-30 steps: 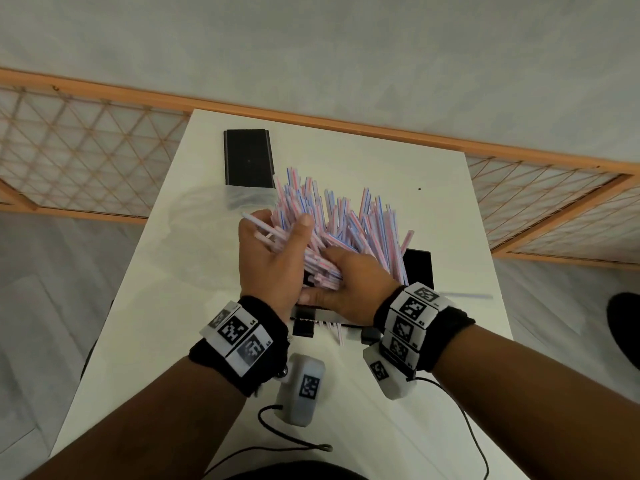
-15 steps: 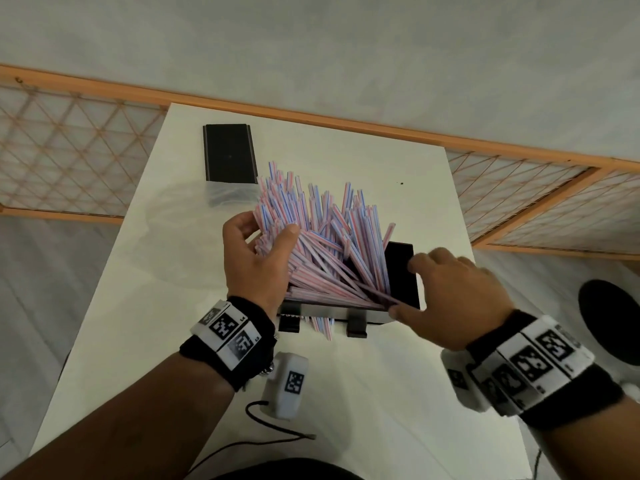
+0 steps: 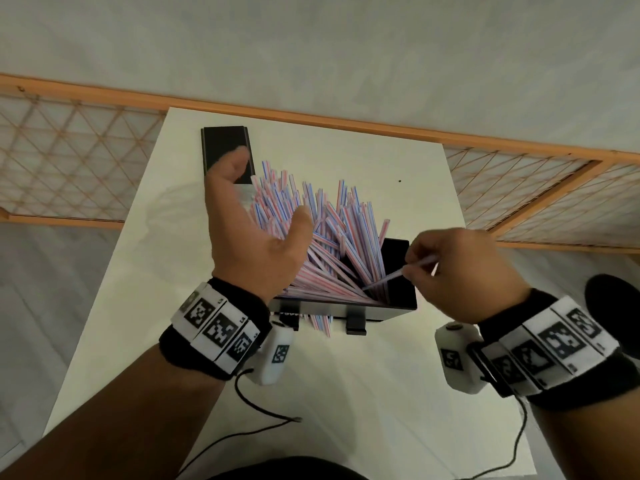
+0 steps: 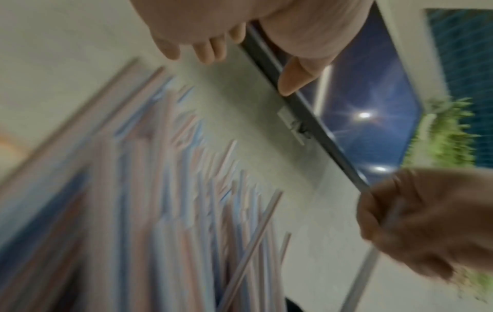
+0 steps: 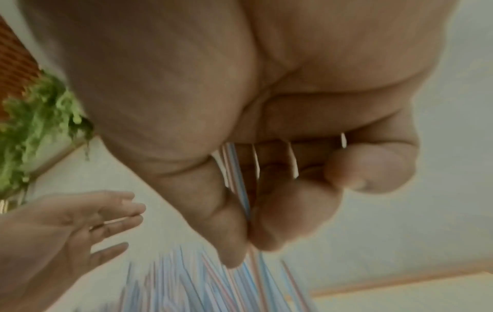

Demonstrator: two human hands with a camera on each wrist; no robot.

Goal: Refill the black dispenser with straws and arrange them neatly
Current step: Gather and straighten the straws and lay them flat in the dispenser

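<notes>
Straws (image 3: 311,237) fanned, leaning toward 11 o'clock from black dispenser (image 3: 398,296); light, springy, best gathered mid-length; left hand (image 3: 249,233) spread wide beside bundle, right hand (image 3: 457,271) pinching single straw (image 3: 391,276).

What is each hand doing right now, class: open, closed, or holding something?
Left hand: open, fingers spread beside the straws.
Right hand: pinching a single straw over the black dispenser.

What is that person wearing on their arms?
Each bare forearm has a black wristband: left wristband, right wristband. White tiles with black square codes run across both. A small white camera box hangs under each wrist, also coded, and a thin black cable trails from it. No sleeves show.
</notes>
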